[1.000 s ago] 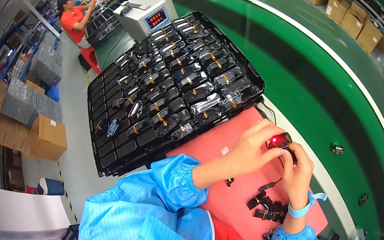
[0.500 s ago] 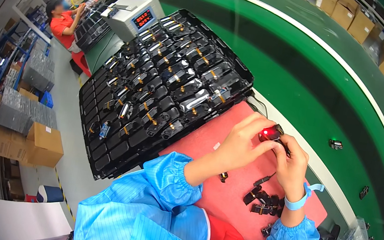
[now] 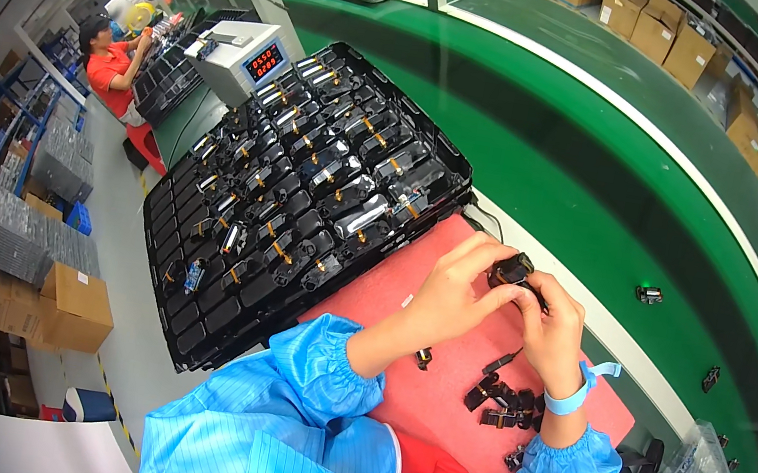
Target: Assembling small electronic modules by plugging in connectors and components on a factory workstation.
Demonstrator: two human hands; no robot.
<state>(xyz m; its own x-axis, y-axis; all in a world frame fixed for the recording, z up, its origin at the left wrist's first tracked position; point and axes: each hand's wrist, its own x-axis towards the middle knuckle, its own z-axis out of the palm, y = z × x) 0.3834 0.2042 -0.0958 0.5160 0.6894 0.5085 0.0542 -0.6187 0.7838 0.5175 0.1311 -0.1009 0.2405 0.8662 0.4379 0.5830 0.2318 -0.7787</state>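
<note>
Both hands meet above the pink foam mat (image 3: 371, 285), holding a small black electronic device (image 3: 512, 268) between them. My left hand (image 3: 461, 295) grips its left side, with fingers curled over it and the thumb pointing right. My right hand (image 3: 552, 328) pinches the device's right side, the thumb close to the left thumb; the fingertips hide part of the device. No light shows on it. Below the right hand, a cluster of similar black modules (image 3: 502, 402) lies on the mat, with a short dark plug (image 3: 501, 360) beside it. A smaller black piece (image 3: 423, 357) rests near my left forearm.
A stack of black trays (image 3: 309, 175) filled with black parts stands left of the mat, a power supply (image 3: 245, 64) with red digits behind it. A green conveyor (image 3: 596, 198) runs along the far side, carrying black modules (image 3: 650, 294). A co-worker (image 3: 112, 64) works at the far left.
The red light that glowed on the device no longer shows. Both hands keep hold of it, slightly turned. The whole view has shifted a little, moving the trays left and down in the picture.
</note>
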